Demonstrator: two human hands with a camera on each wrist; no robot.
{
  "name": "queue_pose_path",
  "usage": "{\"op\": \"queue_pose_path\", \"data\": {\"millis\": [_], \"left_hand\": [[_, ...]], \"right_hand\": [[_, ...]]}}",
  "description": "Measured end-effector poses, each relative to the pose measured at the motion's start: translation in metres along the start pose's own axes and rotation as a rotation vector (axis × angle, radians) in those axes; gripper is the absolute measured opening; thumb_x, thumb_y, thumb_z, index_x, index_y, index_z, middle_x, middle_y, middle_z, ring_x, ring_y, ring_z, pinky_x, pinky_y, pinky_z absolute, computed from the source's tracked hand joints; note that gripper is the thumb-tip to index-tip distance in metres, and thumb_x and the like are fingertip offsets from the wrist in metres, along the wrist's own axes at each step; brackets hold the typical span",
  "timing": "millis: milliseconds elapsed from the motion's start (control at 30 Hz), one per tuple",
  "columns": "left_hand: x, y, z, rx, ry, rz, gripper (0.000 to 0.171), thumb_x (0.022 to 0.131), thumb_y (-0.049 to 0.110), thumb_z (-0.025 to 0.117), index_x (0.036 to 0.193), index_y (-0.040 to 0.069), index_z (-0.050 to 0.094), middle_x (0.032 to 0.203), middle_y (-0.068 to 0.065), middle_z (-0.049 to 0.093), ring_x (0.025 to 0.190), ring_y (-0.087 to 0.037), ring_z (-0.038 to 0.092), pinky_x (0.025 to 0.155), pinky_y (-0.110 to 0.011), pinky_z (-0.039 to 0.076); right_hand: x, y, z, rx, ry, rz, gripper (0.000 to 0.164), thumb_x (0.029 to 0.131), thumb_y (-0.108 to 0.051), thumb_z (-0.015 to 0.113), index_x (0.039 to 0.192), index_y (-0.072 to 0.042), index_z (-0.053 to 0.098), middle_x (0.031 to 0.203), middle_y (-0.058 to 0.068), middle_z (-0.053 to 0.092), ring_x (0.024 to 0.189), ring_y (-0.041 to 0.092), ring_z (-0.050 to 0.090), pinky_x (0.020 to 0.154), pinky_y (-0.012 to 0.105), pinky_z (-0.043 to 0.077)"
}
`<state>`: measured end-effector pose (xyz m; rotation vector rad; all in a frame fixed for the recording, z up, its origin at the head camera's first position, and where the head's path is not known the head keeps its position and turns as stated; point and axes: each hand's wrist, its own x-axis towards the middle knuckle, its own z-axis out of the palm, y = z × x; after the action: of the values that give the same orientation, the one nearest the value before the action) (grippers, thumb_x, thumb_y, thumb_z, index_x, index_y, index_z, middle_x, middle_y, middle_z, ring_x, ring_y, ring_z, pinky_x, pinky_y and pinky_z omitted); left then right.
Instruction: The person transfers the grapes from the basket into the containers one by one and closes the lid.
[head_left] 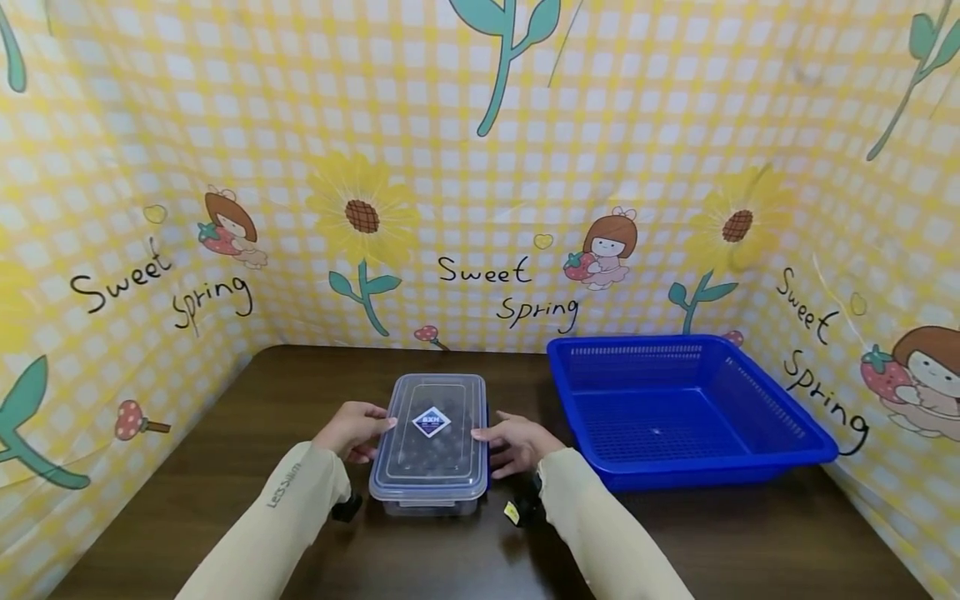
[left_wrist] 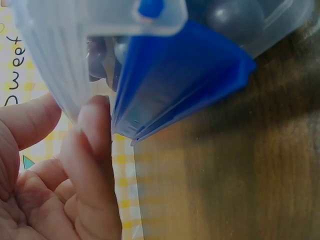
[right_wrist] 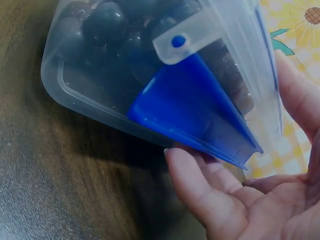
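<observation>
A clear plastic storage box (head_left: 427,454) with a lid stands lengthwise in front of me, a blue and white diamond label on top. Through its walls show dark, glossy round things (right_wrist: 105,22), of a kind I cannot tell. My left hand (head_left: 352,429) grips the box's left edge, thumb at the lid rim and fingers lower down. On the opposite side my right hand (head_left: 517,442) holds the other edge, thumb on the rim. Both wrist views show a blue side latch, the left latch (left_wrist: 185,75) and the right latch (right_wrist: 185,110), angled away from the wall.
To the right sits a blue plastic basket (head_left: 697,479) with perforated sides, beside my right forearm. The brown wooden table (head_left: 300,383) backs onto a yellow checked cloth (head_left: 480,183) printed with flowers, which also hangs on both sides.
</observation>
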<state>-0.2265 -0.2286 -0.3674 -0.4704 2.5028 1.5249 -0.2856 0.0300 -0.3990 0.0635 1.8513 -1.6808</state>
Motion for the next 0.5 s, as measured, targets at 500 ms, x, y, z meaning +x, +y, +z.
{"op": "queue_pose_path", "data": {"millis": [500], "left_hand": [[-0.001,0.002,0.0,0.018,-0.004,-0.003,0.045,0.094,0.018,0.061,0.128,-0.009,0.048,0.09,-0.013,0.062,0.048,-0.014,0.053,0.048,-0.025,0.047]], "right_hand": [[-0.01,-0.013,0.003,-0.116,0.058,-0.022,0.066,0.082,-0.014,0.076,0.138,0.002,0.045,0.11,0.024,0.06,0.099,0.04,0.062,0.08,0.052,0.053]]}}
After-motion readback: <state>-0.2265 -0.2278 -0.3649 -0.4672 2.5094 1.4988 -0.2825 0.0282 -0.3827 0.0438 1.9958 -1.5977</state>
